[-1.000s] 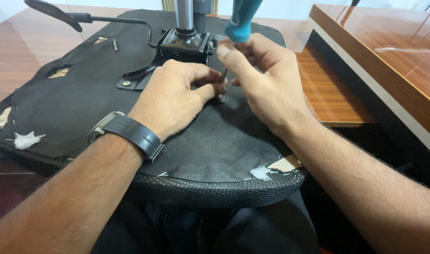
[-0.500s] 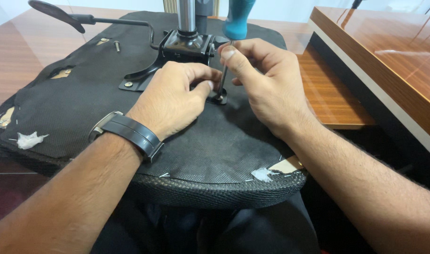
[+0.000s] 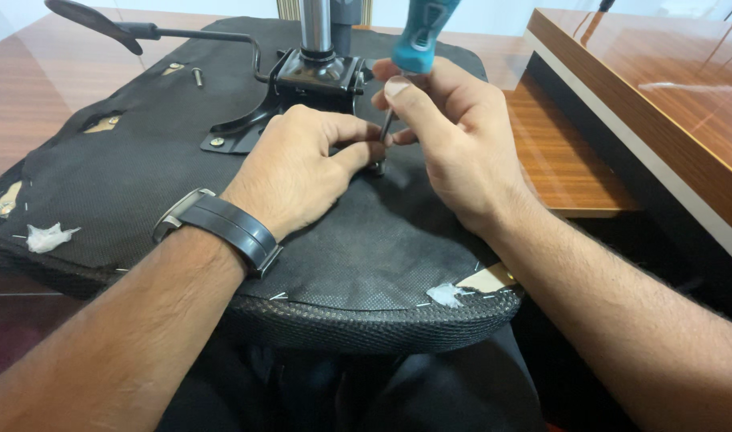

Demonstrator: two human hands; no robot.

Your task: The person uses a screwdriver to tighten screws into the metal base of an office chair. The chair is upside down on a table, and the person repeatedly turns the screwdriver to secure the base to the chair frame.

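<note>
My hands meet at the centre of the frame, a little above the middle: my right hand [image 3: 454,144] is closed around the shaft of a screwdriver [image 3: 420,36] with a teal handle, and my left hand [image 3: 302,172], a dark watch [image 3: 222,228] on its wrist, is curled with thumb and forefinger pinched at the tip. A second ago the handle stood behind my right fingers near the top edge; half a second ago it sat back out of the grip. Now it is upright in my fingers, the tip down on a small screw [image 3: 378,168] that my left fingers steady. From that I judge the driver is seated and turning is in hand.

The upturned black chair seat [image 3: 366,264] fills the middle, lying on the wooden desk [image 3: 30,104]. Its black metal bracket [image 3: 318,76] with the chrome post [image 3: 316,24] sits at upper centre, the lever [image 3: 142,30] running to the upper left. A loose bolt [image 3: 196,76] stands near the lever.
</note>
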